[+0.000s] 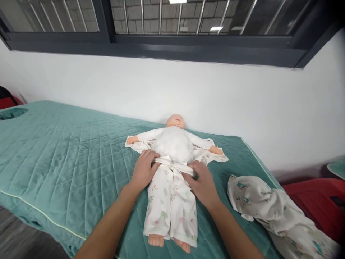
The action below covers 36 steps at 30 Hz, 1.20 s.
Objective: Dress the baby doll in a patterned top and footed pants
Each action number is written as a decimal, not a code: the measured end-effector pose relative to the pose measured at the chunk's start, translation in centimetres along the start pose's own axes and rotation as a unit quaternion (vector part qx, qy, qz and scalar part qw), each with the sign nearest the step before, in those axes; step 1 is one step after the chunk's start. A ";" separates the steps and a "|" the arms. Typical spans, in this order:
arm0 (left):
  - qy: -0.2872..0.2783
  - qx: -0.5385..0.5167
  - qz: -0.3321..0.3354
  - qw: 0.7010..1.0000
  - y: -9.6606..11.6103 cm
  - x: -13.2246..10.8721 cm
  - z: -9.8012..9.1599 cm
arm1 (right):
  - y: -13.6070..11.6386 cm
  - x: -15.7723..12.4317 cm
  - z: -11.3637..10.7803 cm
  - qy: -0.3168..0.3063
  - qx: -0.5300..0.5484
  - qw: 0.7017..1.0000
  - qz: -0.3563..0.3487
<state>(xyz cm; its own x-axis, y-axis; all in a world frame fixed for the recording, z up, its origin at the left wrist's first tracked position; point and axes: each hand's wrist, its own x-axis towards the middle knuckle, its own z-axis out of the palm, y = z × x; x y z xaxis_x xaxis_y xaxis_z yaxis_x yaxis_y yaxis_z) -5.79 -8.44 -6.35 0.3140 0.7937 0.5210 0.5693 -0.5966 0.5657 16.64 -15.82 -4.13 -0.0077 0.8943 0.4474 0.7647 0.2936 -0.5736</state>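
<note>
A baby doll (175, 142) lies on its back with its head toward the wall and both arms spread. White printed trousers (171, 201) cover its legs, and its bare feet stick out of the cuffs. My left hand (145, 167) grips the waistband on the left side, thumb and fingers pinched on the cloth. On the other side my right hand (202, 180) pinches the same waistband at the hip. A printed top (217, 154) lies spread open beneath the doll's back and arms.
A green quilted cover (72, 165) spreads over the bed. At the right lies a crumpled printed cloth (269, 205), beside a red chair (318, 201). A white wall (161, 86) and a barred window (175, 18) stand behind.
</note>
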 end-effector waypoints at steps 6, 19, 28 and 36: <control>0.030 0.027 0.041 0.998 -0.3 2.4 1.4 | 0.7 1.2 0.5 0.003 0.088 0.993 0.084; -0.005 -0.056 -0.009 0.998 0.1 1.3 0.3 | 1.5 1.8 1.8 0.017 0.032 0.998 0.042; -0.003 -0.105 -0.053 0.993 2.5 -4.3 -0.8 | 1.0 1.4 1.4 0.016 0.012 1.000 -0.008; 0.006 -0.111 -0.086 0.990 1.9 -3.6 -0.3 | -1.6 -2.7 0.6 -0.037 0.055 0.998 0.017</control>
<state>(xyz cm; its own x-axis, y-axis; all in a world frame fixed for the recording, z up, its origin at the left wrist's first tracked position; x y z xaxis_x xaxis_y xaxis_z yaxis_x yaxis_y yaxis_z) -6.07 -12.45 -7.01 0.2171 0.8853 0.4112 0.4318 -0.4649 0.7729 14.99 -18.53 -4.85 -0.0343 0.9254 0.3774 0.6894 0.2953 -0.6615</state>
